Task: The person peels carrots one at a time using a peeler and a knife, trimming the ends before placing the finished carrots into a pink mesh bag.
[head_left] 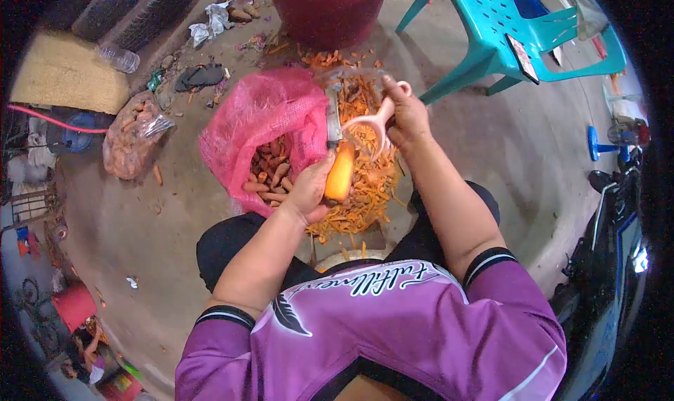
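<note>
My left hand (309,187) grips an orange carrot (340,173), held upright over a pile of carrot peelings (365,183) on the floor. My right hand (406,113) holds a pale pink peeler (375,120) whose head reaches toward the carrot's top end. A grey blade-like strip (333,120) rises just above the carrot. To the left stands an open pink mesh sack (263,109) with several unpeeled carrots (270,176) inside.
A clear plastic bag of carrots (130,141) lies on the concrete floor at left. A dark red barrel (326,8) stands beyond the peelings. A teal plastic chair (505,36) is at upper right, a motorbike (611,246) at right. A plastic bottle (119,58) lies upper left.
</note>
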### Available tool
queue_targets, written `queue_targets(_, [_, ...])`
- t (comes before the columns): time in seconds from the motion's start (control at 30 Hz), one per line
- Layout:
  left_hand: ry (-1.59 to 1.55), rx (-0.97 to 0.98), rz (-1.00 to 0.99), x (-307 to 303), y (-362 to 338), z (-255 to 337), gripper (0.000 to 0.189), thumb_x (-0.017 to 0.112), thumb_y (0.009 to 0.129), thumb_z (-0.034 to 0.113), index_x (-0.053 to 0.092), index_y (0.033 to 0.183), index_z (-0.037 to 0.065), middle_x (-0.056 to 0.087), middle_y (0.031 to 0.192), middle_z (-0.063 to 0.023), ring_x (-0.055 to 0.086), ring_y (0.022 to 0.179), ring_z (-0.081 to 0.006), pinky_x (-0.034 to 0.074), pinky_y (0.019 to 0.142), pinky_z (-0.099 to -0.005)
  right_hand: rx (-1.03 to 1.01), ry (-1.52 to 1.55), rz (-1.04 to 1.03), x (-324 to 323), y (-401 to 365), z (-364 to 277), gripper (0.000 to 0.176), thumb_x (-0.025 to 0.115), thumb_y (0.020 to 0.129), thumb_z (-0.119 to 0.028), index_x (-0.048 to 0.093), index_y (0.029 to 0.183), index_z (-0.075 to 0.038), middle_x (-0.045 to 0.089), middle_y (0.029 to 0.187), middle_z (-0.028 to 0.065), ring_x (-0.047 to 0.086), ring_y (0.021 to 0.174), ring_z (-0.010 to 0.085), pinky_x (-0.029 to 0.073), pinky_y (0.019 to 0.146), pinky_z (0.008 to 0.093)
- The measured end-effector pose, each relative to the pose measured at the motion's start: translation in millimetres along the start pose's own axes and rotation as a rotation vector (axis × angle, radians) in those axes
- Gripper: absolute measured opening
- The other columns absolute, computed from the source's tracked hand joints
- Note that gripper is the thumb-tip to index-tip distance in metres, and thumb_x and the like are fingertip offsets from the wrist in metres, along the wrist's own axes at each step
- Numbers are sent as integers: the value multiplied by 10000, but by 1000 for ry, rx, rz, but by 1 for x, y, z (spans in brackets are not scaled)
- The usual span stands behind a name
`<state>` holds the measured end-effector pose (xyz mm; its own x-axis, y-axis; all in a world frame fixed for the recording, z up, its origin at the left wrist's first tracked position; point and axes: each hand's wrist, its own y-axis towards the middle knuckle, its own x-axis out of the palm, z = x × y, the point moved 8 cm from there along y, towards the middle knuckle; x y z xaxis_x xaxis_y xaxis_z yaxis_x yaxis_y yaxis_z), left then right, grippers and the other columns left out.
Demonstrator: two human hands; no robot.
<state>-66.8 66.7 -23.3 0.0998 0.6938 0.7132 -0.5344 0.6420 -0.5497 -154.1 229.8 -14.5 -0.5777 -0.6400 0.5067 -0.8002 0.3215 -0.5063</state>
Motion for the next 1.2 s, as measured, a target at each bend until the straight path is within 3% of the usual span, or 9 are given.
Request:
queue_targets(0.17, [-66, -25, -49, 7, -2, 0, 346, 392, 866, 363, 469, 1000, 54, 541, 766, -75, 539, 621, -167, 434, 479, -262, -154, -131, 65, -18, 13, -11, 228, 663, 711, -214, 510, 790, -64, 533, 729, 38, 479, 607, 126, 396, 521, 269])
queue_targets(0.4, [-242, 51, 214, -5, 6, 2, 300, 406, 860, 307, 474, 1024, 65, 553, 831, -86, 545, 639, -158, 437, 485, -259, 17, -352, -338, 46, -62, 27, 223, 685, 686, -231, 514, 694, -87, 486, 628, -9, 428, 528, 86, 351, 472, 232])
queue_targets(0.43, [-260, 34, 265, -6, 5, 1, 298, 404, 859, 306, 475, 1025, 69, 555, 838, -85, 544, 633, -155, 434, 481, -256, 17, -344, -300, 42, -59, 27, 222, 686, 686, -227, 514, 694, -86, 484, 627, -8, 425, 528, 86, 351, 474, 233])
queue_targets(0.53, [-160, -39, -107, -6, 9, -14, 324, 385, 860, 336, 473, 1027, 73, 547, 821, -68, 529, 607, -143, 414, 457, -244, -58, -424, -154, 11, -11, 27, 222, 686, 688, -212, 511, 691, -74, 471, 612, -8, 421, 526, 91, 362, 480, 251])
queue_targets(0.7, [-173, -136, -61, 14, -4, -8, 347, 378, 859, 364, 475, 1020, 72, 530, 768, -40, 500, 584, -130, 398, 445, -238, -253, -175, 162, -35, 21, -19, 197, 675, 698, -167, 503, 699, -70, 468, 612, 1, 445, 529, 98, 361, 451, 243])
queue_targets(0.93, [-52, 5, 121, -5, 3, -1, 393, 387, 849, 436, 484, 992, 84, 544, 769, -59, 540, 623, -156, 437, 489, -268, 72, -306, -269, 35, -52, 28, 239, 692, 680, -233, 533, 731, -62, 510, 665, 0, 466, 565, 101, 384, 527, 250])
queue_targets(1.03, [-73, -39, 37, -5, 5, -9, 375, 391, 854, 406, 477, 1017, 79, 538, 764, -67, 531, 614, -151, 434, 474, -255, 72, -261, -244, 29, -41, 28, 223, 691, 683, -214, 531, 723, -63, 517, 679, 3, 460, 577, 95, 383, 527, 249])
queue_targets(1.13, [-118, -126, -87, 6, -1, -14, 355, 396, 862, 348, 451, 1082, 76, 530, 768, -76, 517, 609, -142, 426, 455, -229, -292, -376, 0, -15, 15, -10, 219, 659, 719, -173, 472, 773, -75, 425, 632, -8, 396, 510, 102, 329, 451, 248])
queue_targets(1.2, [-132, -112, -119, 19, -5, -9, 351, 396, 861, 341, 440, 1091, 80, 527, 766, -79, 511, 601, -140, 415, 443, -215, -258, -236, 98, -26, 18, -15, 223, 661, 719, -191, 473, 767, -80, 422, 623, -10, 398, 512, 99, 330, 452, 248])
